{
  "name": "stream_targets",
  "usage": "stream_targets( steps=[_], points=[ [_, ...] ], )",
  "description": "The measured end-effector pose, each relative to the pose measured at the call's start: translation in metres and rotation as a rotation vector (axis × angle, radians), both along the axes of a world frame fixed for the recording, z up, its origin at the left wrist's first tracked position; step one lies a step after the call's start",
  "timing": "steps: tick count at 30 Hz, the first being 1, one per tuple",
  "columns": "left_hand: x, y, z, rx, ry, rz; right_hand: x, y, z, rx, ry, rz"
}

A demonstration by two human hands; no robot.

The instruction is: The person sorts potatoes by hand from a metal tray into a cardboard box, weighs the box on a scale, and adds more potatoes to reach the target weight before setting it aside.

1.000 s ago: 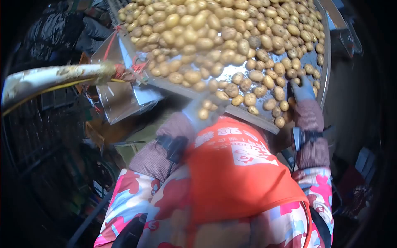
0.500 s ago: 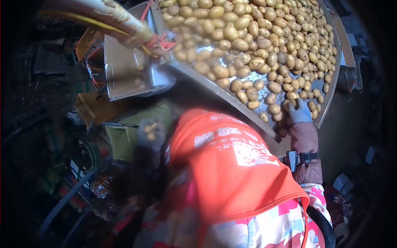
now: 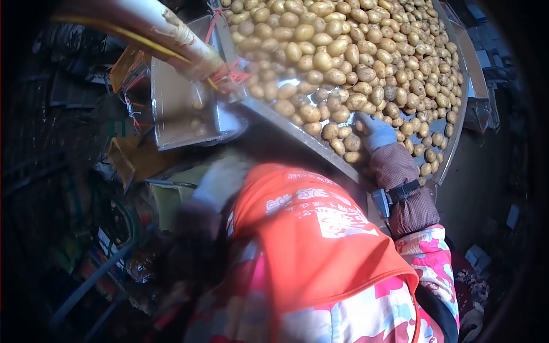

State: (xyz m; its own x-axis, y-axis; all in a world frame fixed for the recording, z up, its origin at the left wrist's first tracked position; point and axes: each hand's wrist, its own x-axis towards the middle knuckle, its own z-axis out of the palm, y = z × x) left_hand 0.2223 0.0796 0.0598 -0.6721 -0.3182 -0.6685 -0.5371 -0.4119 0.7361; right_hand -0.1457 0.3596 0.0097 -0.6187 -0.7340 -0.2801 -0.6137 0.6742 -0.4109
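My right hand (image 3: 377,134), in a pale blue-grey glove, reaches over the near edge of a metal tray (image 3: 297,128). Its bent fingers close against a potato (image 3: 360,125) in the lower part of the pile; the palm side is hidden. Many loose potatoes (image 3: 337,48) cover the tray. My left hand (image 3: 222,182), also gloved, is smeared by motion beside a green, open-topped container (image 3: 166,200). Its fingers cannot be made out, nor whether anything is in them.
A pole (image 3: 166,34) with pink string slants across the upper left. Below it stands a plastic-lined box (image 3: 180,108) with a few potatoes inside. A cardboard box (image 3: 134,157) lies further left. An orange apron (image 3: 309,228) covers my front.
My right hand has moved left along the tray, and several potatoes near its lower corner have shifted. My left hand, which held potatoes over the green container, has moved right toward my body.
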Motion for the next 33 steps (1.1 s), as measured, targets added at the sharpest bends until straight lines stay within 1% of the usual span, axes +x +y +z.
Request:
stream_targets(
  steps=[1, 2, 3, 4, 5, 6, 7, 8, 9, 10, 11, 12, 13, 15, 16, 18, 20, 21, 23, 24, 26, 27, 28, 29, 31, 33],
  points=[
    [-0.028, 0.015, -0.006, 0.575, -0.065, 0.370, 0.012, 0.003, 0.001, -0.094, -0.062, -0.106],
    [-0.062, 0.037, 0.019, 0.541, 0.018, 0.191, 0.025, 0.004, 0.003, -0.190, -0.119, -0.209],
    [-0.088, 0.056, 0.033, 0.506, 0.102, 0.014, 0.045, -0.003, 0.022, -0.265, -0.225, -0.283],
    [-0.106, 0.071, 0.024, 0.758, 0.130, 0.086, 0.065, -0.010, 0.041, -0.342, -0.326, -0.359],
    [-0.124, 0.083, 0.006, 1.007, 0.158, 0.156, 0.084, -0.028, 0.077, -0.405, -0.474, -0.411],
    [-0.140, 0.094, -0.017, 1.255, 0.184, 0.227, 0.088, -0.035, 0.085, -0.425, -0.314, -0.114],
    [-0.151, 0.102, -0.038, 1.499, 0.206, 0.303, 0.085, -0.035, 0.085, -0.458, -0.208, 0.085],
    [-0.155, 0.105, -0.053, 1.592, 0.227, 0.320, 0.081, -0.035, 0.084, -0.504, -0.095, 0.273],
    [-0.158, 0.108, -0.068, 1.684, 0.245, 0.335, 0.068, -0.038, 0.073, -0.573, -0.038, 0.362],
    [-0.160, 0.104, -0.066, 1.621, 0.264, 0.296, 0.055, -0.042, 0.061, -0.644, 0.019, 0.450],
    [-0.156, 0.102, -0.063, 1.435, 0.138, 0.394, 0.042, -0.045, 0.050, -0.530, 0.114, 0.363],
    [-0.155, 0.100, -0.045, 1.235, 0.003, 0.461, 0.029, -0.045, 0.039, -0.412, 0.205, 0.277],
    [-0.152, 0.098, -0.046, 1.243, -0.023, 0.477, 0.020, -0.039, 0.030, -0.290, 0.293, 0.194],
    [-0.144, 0.093, -0.048, 1.257, -0.071, 0.506, 0.006, -0.013, 0.013, -0.271, 0.422, 0.264],
    [-0.143, 0.088, -0.047, 1.194, -0.067, 0.508, -0.007, -0.006, 0.011, -0.266, 0.497, 0.305],
    [-0.134, 0.088, -0.045, 1.083, -0.068, 0.513, -0.012, 0.018, 0.014, -0.136, 0.486, 0.280],
    [-0.125, 0.083, -0.029, 1.042, -0.054, 0.541, -0.030, 0.050, 0.006, 0.061, 0.435, 0.157],
    [-0.120, 0.077, -0.023, 1.019, -0.042, 0.566, -0.042, 0.051, 0.011, 0.214, 0.363, 0.044],
    [-0.103, 0.066, -0.031, 1.069, 0.034, 0.531, -0.060, 0.049, 0.032, 0.528, 0.206, -0.184],
    [-0.097, 0.066, -0.035, 1.097, 0.063, 0.503, -0.063, 0.043, 0.043, 0.266, 0.306, -0.115],
    [-0.102, 0.066, -0.040, 1.096, 0.039, 0.509, -0.073, 0.005, 0.056, -0.287, 0.492, 0.020],
    [-0.102, 0.065, -0.040, 1.089, 0.025, 0.520, -0.078, -0.019, 0.051, -0.239, 0.564, 0.081],
    [-0.105, 0.067, -0.040, 1.100, 0.013, 0.518, -0.077, -0.044, 0.050, -0.219, 0.517, 0.142],
    [-0.108, 0.069, -0.038, 1.110, -0.003, 0.512, -0.070, -0.058, 0.045, -0.089, 0.461, 0.183],
    [-0.107, 0.065, -0.033, 1.089, -0.036, 0.499, -0.054, -0.061, 0.016, -0.163, 0.694, 0.209],
    [-0.105, 0.065, -0.030, 1.035, -0.057, 0.485, -0.041, -0.055, 0.004, -0.229, 0.638, 0.114]
  ],
)
